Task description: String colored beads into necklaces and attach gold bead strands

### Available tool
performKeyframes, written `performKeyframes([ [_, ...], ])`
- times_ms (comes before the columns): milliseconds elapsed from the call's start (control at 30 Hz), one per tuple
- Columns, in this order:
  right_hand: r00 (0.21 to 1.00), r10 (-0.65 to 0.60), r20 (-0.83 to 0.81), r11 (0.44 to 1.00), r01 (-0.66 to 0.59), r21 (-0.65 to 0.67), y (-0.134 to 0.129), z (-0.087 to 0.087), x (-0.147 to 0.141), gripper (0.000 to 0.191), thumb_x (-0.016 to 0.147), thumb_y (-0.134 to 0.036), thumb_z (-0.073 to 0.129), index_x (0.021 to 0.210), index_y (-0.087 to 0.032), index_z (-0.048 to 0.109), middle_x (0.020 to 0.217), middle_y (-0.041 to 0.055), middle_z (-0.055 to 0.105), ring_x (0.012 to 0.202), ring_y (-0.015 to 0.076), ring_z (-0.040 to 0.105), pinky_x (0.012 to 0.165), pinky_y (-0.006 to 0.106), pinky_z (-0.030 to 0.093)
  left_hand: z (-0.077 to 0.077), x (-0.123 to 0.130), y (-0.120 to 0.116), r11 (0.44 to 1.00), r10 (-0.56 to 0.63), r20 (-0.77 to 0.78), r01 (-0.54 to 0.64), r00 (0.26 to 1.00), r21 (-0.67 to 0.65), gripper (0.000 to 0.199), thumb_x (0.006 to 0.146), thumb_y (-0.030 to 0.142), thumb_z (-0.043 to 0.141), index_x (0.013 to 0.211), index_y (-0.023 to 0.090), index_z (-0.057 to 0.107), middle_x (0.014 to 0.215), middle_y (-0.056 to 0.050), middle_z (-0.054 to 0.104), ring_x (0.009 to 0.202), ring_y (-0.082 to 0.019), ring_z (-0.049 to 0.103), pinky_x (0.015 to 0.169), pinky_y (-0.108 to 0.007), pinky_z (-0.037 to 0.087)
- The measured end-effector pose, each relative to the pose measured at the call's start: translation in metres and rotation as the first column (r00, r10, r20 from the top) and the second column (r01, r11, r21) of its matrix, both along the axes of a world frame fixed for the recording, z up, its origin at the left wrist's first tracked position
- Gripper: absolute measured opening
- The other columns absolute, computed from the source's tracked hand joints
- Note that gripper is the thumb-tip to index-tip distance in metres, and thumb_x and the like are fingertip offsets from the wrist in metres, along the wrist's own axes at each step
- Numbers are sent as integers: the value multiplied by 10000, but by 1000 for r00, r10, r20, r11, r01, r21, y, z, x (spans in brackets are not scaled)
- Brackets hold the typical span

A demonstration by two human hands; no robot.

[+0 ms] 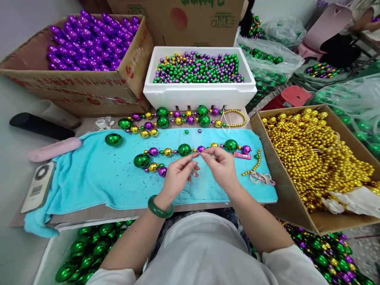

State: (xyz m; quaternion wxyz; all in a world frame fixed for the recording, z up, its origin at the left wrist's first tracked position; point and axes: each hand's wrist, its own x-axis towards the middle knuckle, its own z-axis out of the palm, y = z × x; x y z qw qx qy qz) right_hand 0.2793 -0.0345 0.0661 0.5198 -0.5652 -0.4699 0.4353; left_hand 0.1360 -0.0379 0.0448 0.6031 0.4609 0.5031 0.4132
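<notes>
My left hand (pixel 178 174), with a green bangle (pixel 160 207) at its wrist, pinches a thin pale string (pixel 198 151). Fingertip to fingertip with it, my right hand (pixel 221 166) is closed on the same string. Behind the hands lies a strand of green, purple and gold beads (pixel 168 152), bent back at a large green bead (pixel 141 160). Something thin and pale hangs under my left fingers, too fine to name. To the right of my right hand are a pink label (pixel 242 155), a short gold bead string (pixel 255 166) and small scissors (pixel 263 179).
A turquoise towel (pixel 97 174) covers the table. A finished-looking bead necklace (pixel 178 119) lies behind it. Beyond stand a white foam box (pixel 198 93) of small beads and a carton (pixel 130 79) of purple beads. Another carton (pixel 285 186) holds gold strands at right.
</notes>
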Motion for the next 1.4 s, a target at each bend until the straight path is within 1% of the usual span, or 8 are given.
performKeyframes([
  [133,999,-36,-33,999,36,5,-5,4,-5,133,723,-306,614,663,-187,608,554,-39,470,516,95,407,465,226,354,-5,5,-3,1000,17,21,-16,1000,-9,436,733,365,725,1108,144,724,660,-26,677,513,-116,613,384,-178,427],
  [267,993,-39,-110,998,43,36,-9,5,-10,118,724,-273,611,655,-189,564,806,23,570,723,142,566,542,241,496,-8,5,-3,999,31,18,-32,999,11,448,740,375,724,1120,138,720,679,-37,697,519,-119,616,387,-180,430],
  [367,991,-31,-132,999,35,28,-9,4,-12,100,720,-259,607,666,-187,564,933,47,585,816,164,602,563,255,533,-9,3,-2,999,37,2,-37,999,17,462,743,377,720,1134,130,714,694,-42,704,519,-119,619,387,-179,427],
  [500,990,-26,-141,1000,27,4,-8,3,-12,86,705,-239,592,649,-188,552,888,36,607,746,146,594,558,256,524,-11,1,-3,999,29,-23,-29,999,30,429,755,359,709,1123,138,721,697,-39,707,526,-116,623,400,-178,437],
  [833,999,-28,-42,999,30,44,-6,2,-10,75,693,-217,559,621,-195,553,840,39,628,778,164,609,674,298,505,-15,0,-5,994,15,-104,-4,994,105,387,780,364,689,1106,161,733,694,-33,718,543,-121,633,413,-183,455],
  [1233,999,-29,-13,997,30,76,-5,-1,-8,90,728,-217,579,641,-197,573,837,37,639,787,163,606,718,307,502,-17,0,-7,986,4,-167,24,986,165,381,816,379,658,1144,195,717,716,-26,728,551,-120,638,437,-191,467],
  [1300,1000,-19,-14,996,20,88,-5,-2,-7,95,744,-227,600,653,-200,598,826,39,641,795,167,604,723,309,505,-18,0,-8,980,5,-200,35,980,196,367,834,375,640,1150,205,715,738,-26,732,560,-124,640,465,-208,487],
  [1400,1000,7,-8,995,-6,98,-3,-6,-6,78,764,-256,622,707,-207,644,828,40,653,788,172,597,722,317,512,-16,-1,-9,949,16,-313,85,950,305,321,874,340,594,1150,228,714,792,-27,737,610,-134,655,549,-238,523],
])
